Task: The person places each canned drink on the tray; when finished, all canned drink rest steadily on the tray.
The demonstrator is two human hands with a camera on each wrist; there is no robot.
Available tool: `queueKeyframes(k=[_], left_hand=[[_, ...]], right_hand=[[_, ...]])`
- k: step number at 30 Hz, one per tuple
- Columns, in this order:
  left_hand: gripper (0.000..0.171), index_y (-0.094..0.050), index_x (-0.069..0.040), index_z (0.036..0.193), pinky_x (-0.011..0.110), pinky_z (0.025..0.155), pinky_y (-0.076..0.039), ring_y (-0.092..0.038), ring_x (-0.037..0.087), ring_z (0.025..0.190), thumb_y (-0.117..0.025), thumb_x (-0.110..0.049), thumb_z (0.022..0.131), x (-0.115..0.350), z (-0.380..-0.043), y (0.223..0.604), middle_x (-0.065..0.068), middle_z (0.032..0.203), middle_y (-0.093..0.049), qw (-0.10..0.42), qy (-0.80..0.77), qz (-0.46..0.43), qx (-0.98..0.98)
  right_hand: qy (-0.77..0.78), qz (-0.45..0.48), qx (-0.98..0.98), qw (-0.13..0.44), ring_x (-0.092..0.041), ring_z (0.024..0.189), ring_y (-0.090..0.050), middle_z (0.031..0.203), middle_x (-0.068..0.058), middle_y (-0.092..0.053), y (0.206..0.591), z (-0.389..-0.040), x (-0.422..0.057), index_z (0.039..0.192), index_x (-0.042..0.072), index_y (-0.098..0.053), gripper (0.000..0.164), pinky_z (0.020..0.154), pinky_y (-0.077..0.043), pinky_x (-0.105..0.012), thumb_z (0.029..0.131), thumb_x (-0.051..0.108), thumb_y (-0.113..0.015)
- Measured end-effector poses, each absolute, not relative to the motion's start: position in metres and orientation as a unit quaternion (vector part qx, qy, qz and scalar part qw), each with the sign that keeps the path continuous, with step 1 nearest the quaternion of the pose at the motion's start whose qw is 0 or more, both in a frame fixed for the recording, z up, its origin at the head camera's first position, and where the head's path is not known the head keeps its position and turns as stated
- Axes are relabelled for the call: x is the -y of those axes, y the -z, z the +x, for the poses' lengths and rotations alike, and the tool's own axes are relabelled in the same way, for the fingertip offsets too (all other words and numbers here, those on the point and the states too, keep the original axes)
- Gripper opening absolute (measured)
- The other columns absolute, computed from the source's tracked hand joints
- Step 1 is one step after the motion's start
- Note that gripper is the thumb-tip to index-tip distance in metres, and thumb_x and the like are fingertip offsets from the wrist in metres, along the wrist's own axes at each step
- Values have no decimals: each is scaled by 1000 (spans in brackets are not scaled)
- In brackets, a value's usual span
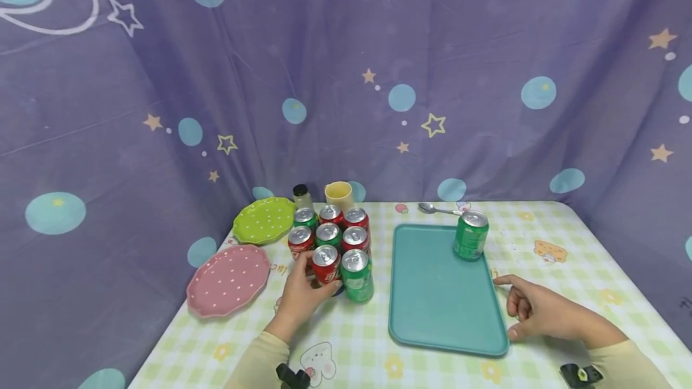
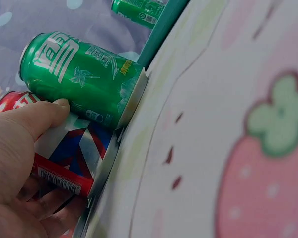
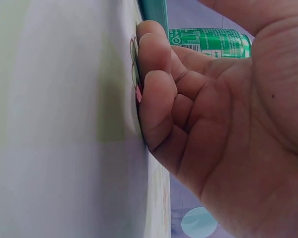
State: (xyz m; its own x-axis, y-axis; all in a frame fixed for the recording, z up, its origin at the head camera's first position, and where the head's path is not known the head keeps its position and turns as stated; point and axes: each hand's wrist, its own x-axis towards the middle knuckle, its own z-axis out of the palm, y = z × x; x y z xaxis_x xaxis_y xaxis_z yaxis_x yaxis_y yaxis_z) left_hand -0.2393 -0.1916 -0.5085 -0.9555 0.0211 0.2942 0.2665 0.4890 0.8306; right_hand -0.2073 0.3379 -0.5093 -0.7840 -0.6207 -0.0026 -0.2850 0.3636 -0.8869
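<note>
My left hand [image 1: 301,298] holds a red soda can [image 1: 327,265], thumb and fingers round its lower part, at the near side of a cluster of red and green cans. A green soda can [image 1: 357,278] stands upright close against its right side; the left wrist view shows this green can [image 2: 79,79] beside my thumb. My right hand [image 1: 557,314] lies by the right edge of a teal tray [image 1: 443,293], index finger stretched out, other fingers loosely curled, holding nothing. Whether it touches the rim I cannot tell. Another green can [image 1: 471,236] stands at the tray's far right corner.
Left of the cans lie a pink dotted plate [image 1: 229,281] and a green dotted plate [image 1: 265,221]. Behind them stand a black-capped jar [image 1: 303,197] and a yellow cup [image 1: 339,195]. A spoon [image 1: 438,209] lies beyond the tray. A curtain [image 1: 346,47] hangs behind the table.
</note>
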Motion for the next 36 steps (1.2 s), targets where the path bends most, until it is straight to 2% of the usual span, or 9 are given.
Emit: queueKeyframes(k=[6,12,15,22,29,36], left_hand=[[72,-53,-20,136,44,95,-58,-63,22,116,-96,-21,78,191,-239,511,3,126,-63,132,501,-78,852],[72,-53,-20,137,46,95,-58,-63,25,116,-96,-19,78,191,-237,513,5,126,-63,138,518,-77,841],[73,-54,-20,137,41,93,-58,-64,23,114,-96,-20,77,192,-237,513,3,126,-64,147,519,-71,839],[74,-57,-17,135,30,83,-59,-67,19,100,-98,-18,74,194,-236,510,2,118,-68,194,522,-62,828],[74,-59,-12,132,31,78,-57,-63,18,95,-100,-13,71,198,-232,493,1,115,-67,260,520,-82,810],[77,-58,-9,136,23,81,-54,-63,16,103,-99,-10,71,202,-225,465,-1,124,-65,295,537,-101,784]], right_hand=[[485,-284,-810,168,-13,70,-54,95,-16,-56,509,-207,-339,152,-13,-29,94,59,-50,-31,84,13,-89],[480,-287,-812,166,-13,70,-55,95,-17,-56,510,-207,-339,152,-13,-29,95,59,-50,-31,83,14,-89],[481,-287,-812,167,-13,70,-55,95,-17,-56,511,-207,-340,152,-13,-29,96,59,-50,-31,83,14,-90],[481,-282,-813,169,-14,71,-55,96,-17,-56,513,-207,-340,153,-12,-29,98,59,-50,-32,82,16,-90],[484,-274,-813,174,-13,71,-53,96,-17,-56,513,-207,-339,154,-12,-28,98,58,-48,-33,82,14,-90],[491,-284,-807,167,-15,70,-53,96,-17,-56,510,-207,-337,152,-14,-28,95,58,-47,-33,83,10,-89]])
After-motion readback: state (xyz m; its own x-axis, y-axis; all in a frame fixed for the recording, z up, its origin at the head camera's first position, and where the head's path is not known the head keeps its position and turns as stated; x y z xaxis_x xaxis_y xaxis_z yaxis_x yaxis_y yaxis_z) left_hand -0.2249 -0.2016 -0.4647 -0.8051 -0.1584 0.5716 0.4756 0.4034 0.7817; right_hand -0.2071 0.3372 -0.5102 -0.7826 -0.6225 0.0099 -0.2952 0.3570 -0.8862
